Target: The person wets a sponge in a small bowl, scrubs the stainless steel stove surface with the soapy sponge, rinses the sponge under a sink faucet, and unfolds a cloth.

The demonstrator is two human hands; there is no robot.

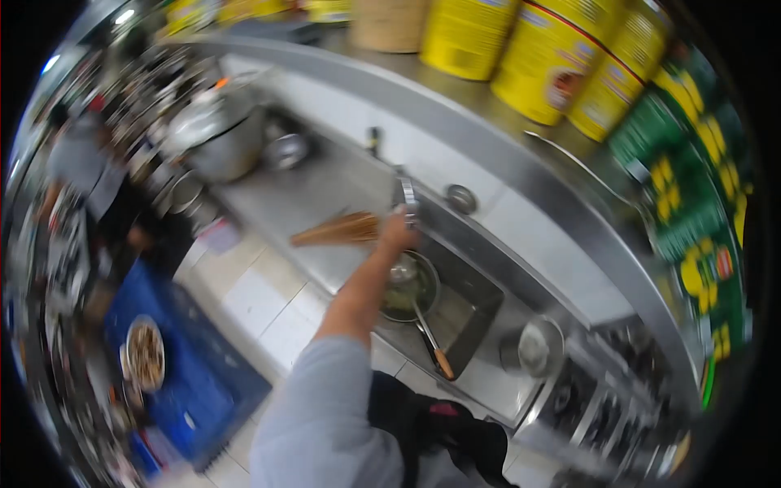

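My left hand (399, 230) reaches over the sink and appears closed around the lower part of a metal tap (408, 199); blur hides the exact finger positions. Just below the hand, in the sink (472, 305), sits a round pan (434, 281) with greenish contents. A long utensil with a wooden-ended handle (442, 362) slants out over the pan's near side. A bundle of tan bristles like a hand broom (338, 229) lies on the steel counter left of my wrist. My right hand is out of view.
A large lidded pot (220, 138) stands at the counter's far left, a smaller pot (533, 346) right of the sink, near a stove (586, 398). Yellow cans (537, 61) line the shelf above. Behind left are a blue surface (195, 358) with a bowl (145, 354) and another person (85, 159).
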